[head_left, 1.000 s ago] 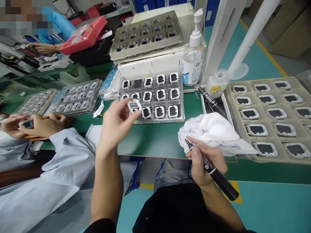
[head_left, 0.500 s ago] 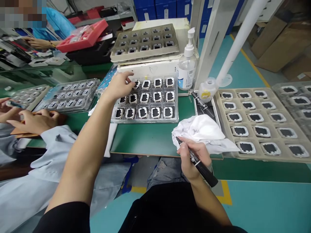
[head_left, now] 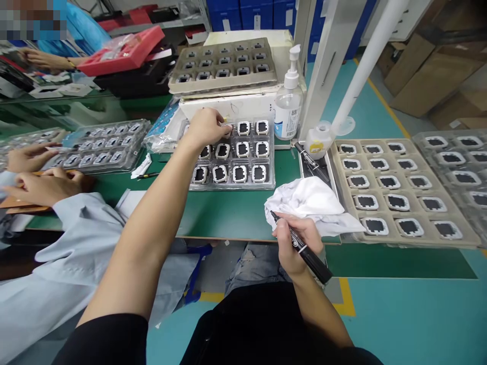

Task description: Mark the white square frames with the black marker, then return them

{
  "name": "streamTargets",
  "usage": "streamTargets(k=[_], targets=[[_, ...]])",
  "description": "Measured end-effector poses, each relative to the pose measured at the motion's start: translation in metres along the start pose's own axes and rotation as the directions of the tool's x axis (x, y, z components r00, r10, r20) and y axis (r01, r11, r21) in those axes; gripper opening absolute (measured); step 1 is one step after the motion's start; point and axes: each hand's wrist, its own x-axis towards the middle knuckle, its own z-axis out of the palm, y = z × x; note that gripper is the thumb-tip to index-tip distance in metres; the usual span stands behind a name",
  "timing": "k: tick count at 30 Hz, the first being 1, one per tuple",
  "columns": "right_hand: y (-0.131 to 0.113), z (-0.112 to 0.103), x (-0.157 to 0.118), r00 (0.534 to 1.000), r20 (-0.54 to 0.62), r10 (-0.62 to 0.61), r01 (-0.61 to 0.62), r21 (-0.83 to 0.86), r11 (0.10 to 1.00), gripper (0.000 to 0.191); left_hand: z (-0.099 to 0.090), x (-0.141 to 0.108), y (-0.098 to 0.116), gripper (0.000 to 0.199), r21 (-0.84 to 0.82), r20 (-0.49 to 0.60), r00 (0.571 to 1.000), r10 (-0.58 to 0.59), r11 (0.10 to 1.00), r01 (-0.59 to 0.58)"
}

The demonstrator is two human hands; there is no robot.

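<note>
My left hand (head_left: pixel 207 128) reaches over the back row of a clear plastic tray (head_left: pixel 232 188). Its fingers are closed at a white-rimmed, watch-like case (head_left: pixel 229 125), mostly covered by the fingertips. Similar cases with dark centres, such as one at the front right (head_left: pixel 259 174), sit in the tray's pockets. A black marker pen (head_left: pixel 312 261) is held in my right hand (head_left: pixel 294 241), its uncapped tip pointing up and left. That hand is beside a crumpled white cloth (head_left: pixel 308 197) at the bench edge.
To the right stands a beige tray (head_left: pixel 414 175) of similar cases. Behind are a pump bottle (head_left: pixel 288 109), a small white bottle (head_left: pixel 318 139) and a raised tray (head_left: pixel 224 86). A co-worker's hands (head_left: pixel 49 185) are at the left, near another clear tray (head_left: pixel 131 162).
My left hand has moved right along the back row, from the second case to about the third, with its fingers drawn closer together. My right hand still holds the marker pen.
</note>
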Motion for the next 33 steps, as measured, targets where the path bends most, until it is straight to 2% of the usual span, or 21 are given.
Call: streamTargets(k=[4, 11, 13, 16, 19, 21, 22, 24, 26, 29, 33], targets=[[-0.001, 0.001, 0.002, 1.000, 0.004, -0.005, 0.005, 0.008, 1.000, 0.008, -0.002, 0.001, -0.005, 0.030, 0.069, -0.025, 0.997, -0.074, 0.995, 0.076], [-0.002, -0.001, 0.004, 1.000, 0.008, -0.007, 0.007, -0.002, 1.000, 0.008, 0.005, -0.014, 0.002, 0.035, 0.031, -0.172, 0.984, -0.036, 0.999, 0.042], [-0.003, -0.002, 0.004, 1.000, 0.018, -0.008, 0.009, -0.011, 1.000, 0.008, 0.006, -0.018, 0.000, 0.036, -0.026, -0.218, 0.976, -0.018, 1.000, 0.013], [-0.003, -0.003, 0.005, 1.000, 0.023, -0.018, 0.019, -0.022, 1.000, 0.009, 0.005, -0.031, -0.001, 0.039, -0.225, -0.335, 0.942, -0.008, 0.972, -0.071], [-0.002, -0.003, 0.003, 0.999, 0.024, -0.034, 0.034, -0.014, 0.999, 0.010, 0.006, -0.074, 0.012, 0.049, -0.476, -0.394, 0.919, -0.023, 0.861, -0.182], [0.001, -0.003, 0.000, 0.999, 0.026, -0.032, 0.032, -0.002, 0.999, 0.011, 0.013, -0.119, 0.030, 0.062, -0.610, -0.384, 0.923, -0.012, 0.754, -0.244], [0.002, -0.004, -0.001, 0.999, 0.025, -0.027, 0.027, 0.004, 1.000, 0.012, 0.018, -0.144, 0.040, 0.061, -0.661, -0.389, 0.921, -0.029, 0.705, -0.258], [0.005, -0.004, -0.005, 1.000, 0.016, -0.023, 0.023, 0.012, 1.000, 0.014, 0.033, -0.192, 0.059, 0.048, -0.747, -0.374, 0.922, -0.104, 0.622, -0.233], [0.008, -0.005, -0.007, 0.999, 0.005, -0.033, 0.033, 0.005, 0.999, 0.015, 0.050, -0.228, 0.072, 0.043, -0.819, -0.308, 0.932, -0.192, 0.552, -0.157], [0.008, -0.007, -0.005, 0.999, 0.013, -0.052, 0.052, -0.024, 0.998, 0.015, 0.073, -0.259, 0.083, 0.045, -0.886, -0.200, 0.944, -0.261, 0.459, -0.060], [0.004, -0.007, 0.000, 0.998, 0.040, -0.040, 0.041, -0.030, 0.999, 0.017, 0.091, -0.271, 0.092, 0.060, -0.891, -0.138, 0.975, -0.174, 0.452, -0.045]])
